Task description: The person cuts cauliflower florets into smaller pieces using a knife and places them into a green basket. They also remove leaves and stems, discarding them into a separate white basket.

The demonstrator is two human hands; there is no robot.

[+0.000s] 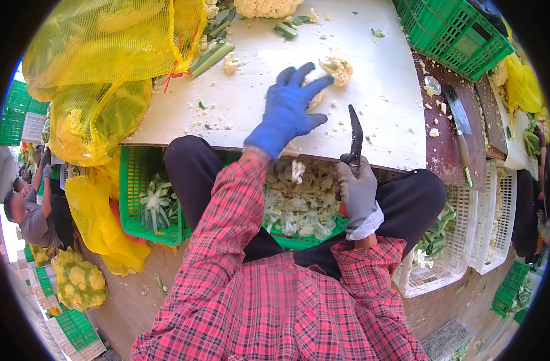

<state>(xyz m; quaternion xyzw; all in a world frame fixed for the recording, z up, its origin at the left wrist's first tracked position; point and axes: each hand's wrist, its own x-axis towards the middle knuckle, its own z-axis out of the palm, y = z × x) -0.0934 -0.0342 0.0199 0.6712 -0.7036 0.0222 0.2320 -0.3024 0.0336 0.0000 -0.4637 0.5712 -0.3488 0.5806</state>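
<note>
My left hand [293, 106], in a blue knit glove, is spread over the white work board [379, 113], fingers apart. A cauliflower piece [315, 97] lies partly hidden beneath its fingers; whether they touch it I cannot tell. Just beyond the fingertips sits a larger cauliflower piece [340, 67]. My right hand [357, 189], gray-gloved, is closed on a knife with a dark curved blade [356, 131] pointing away from me. Under the board edge, between my knees, a green crate [297, 243] holds many cauliflower florets [302, 203]. One pale floret [297, 171] shows above them.
Yellow mesh bags [103, 54] crowd the left. Another green crate [133, 221] holds leafy trimmings. At right are a green crate [455, 40], a wood-handled knife [460, 117], a spoon [432, 85] and white crates [460, 252]. A cauliflower head [266, 6] lies at the far edge. A co-worker [36, 216] sits left.
</note>
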